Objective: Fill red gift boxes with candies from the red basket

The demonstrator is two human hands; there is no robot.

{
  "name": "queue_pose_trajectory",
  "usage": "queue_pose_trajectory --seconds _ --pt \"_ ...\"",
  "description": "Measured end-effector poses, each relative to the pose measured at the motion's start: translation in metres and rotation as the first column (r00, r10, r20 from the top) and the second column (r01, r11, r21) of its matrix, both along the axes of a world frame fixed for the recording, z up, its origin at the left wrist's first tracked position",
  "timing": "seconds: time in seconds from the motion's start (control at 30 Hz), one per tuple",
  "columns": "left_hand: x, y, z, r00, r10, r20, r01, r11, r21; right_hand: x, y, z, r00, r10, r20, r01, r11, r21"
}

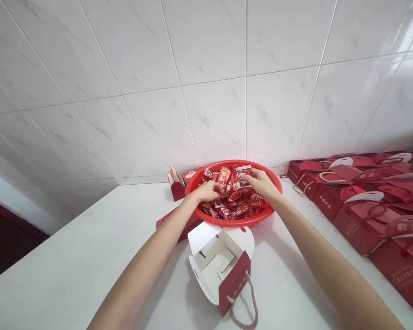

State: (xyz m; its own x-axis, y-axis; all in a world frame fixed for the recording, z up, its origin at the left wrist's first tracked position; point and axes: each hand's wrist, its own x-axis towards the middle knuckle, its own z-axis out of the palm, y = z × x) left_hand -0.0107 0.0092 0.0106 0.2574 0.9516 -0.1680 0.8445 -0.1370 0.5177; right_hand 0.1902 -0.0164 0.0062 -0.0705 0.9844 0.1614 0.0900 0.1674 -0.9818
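Note:
A red plastic basket (274, 183) holds a heap of red wrapped candies (242, 208). My left hand (208, 191) is over the left part of the heap, its fingers curled down among the wrappers; what they grip, if anything, is hidden. At the right side of the basket, my right hand (261, 184) pinches a red-and-white candy packet (243, 170) between thumb and fingers. Nearer to me, between my forearms, stands a dark red gift box (234, 282) with flaps up and a bare white inside. Its rope handle (253, 302) hangs toward me.
Rows of closed dark red gift boxes (358, 224) with rope handles line the right side of the white table (75, 256). A small red carton (176, 184) and a flat red box (184, 236) lie left of the basket. Behind is a tiled wall (213, 119).

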Motion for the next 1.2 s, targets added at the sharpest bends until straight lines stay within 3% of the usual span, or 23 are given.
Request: queue_pose_trajectory --seconds 0.23,0.4,0.57,0.67,0.8,1.0,1.2 --pt "-0.003 0.004 -0.003 0.980 0.024 0.197 -0.017 0.999 -0.035 -0.002 -0.001 0.003 0.993 0.037 -0.114 -0.046 0.996 -0.083" --pt "-0.009 0.006 -0.005 0.905 -0.098 0.413 0.160 0.980 -0.117 0.000 -0.003 0.005 0.990 0.069 -0.124 -0.081 0.992 -0.100" --pt "-0.012 0.005 -0.003 0.895 -0.293 0.336 0.387 0.885 -0.260 0.003 0.001 0.001 0.980 0.075 -0.182 -0.099 0.987 -0.127" --pt "-0.013 0.006 -0.005 0.907 -0.324 0.268 0.397 0.870 -0.292 0.007 0.003 -0.002 0.971 0.120 -0.206 -0.147 0.982 -0.121" --pt "-0.013 0.007 -0.008 0.906 -0.310 0.287 0.376 0.902 -0.213 0.011 0.004 -0.003 0.960 0.181 -0.212 -0.205 0.974 -0.095" --pt "-0.010 0.002 -0.001 0.868 -0.238 0.437 0.277 0.960 -0.027 0.009 0.003 -0.002 0.964 0.152 -0.216 -0.181 0.976 -0.121" --pt "-0.011 0.002 -0.002 0.812 -0.220 0.540 0.204 0.975 0.090 0.007 0.002 -0.001 0.981 0.096 -0.171 -0.119 0.984 -0.132"
